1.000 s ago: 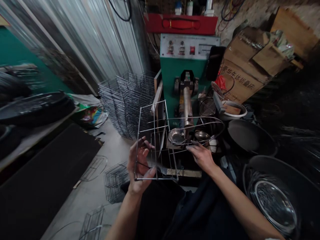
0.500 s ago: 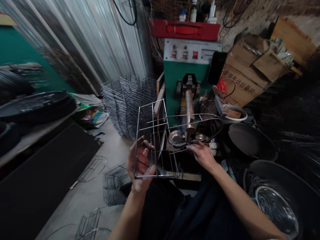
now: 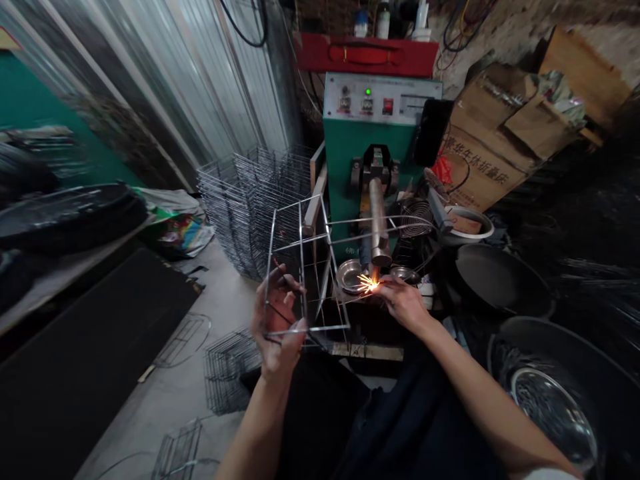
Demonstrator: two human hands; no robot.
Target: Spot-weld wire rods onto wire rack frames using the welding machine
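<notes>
Cramped workshop, concrete floor [image 3: 223, 303] underfoot. Your left hand [image 3: 277, 327] is closed around one end of a wire rack frame [image 3: 301, 267], holding it up in the air, fingers wrapped around its side wires. Your right hand [image 3: 404, 303] is pinched on the frame's far wire, right at the sparks [image 3: 369, 283] under the tip of the metal electrode [image 3: 379, 220]. Steel dish [image 3: 349, 275] sits just left of the sparks. Behind that, the green spot welder [image 3: 373, 167] with its control panel, lamp lit. Stacked wire racks [image 3: 253, 213] stand to the left by the corrugated metal wall [image 3: 210, 87]; black wok [image 3: 503, 280] and cardboard box [image 3: 483, 163] to the right.
</notes>
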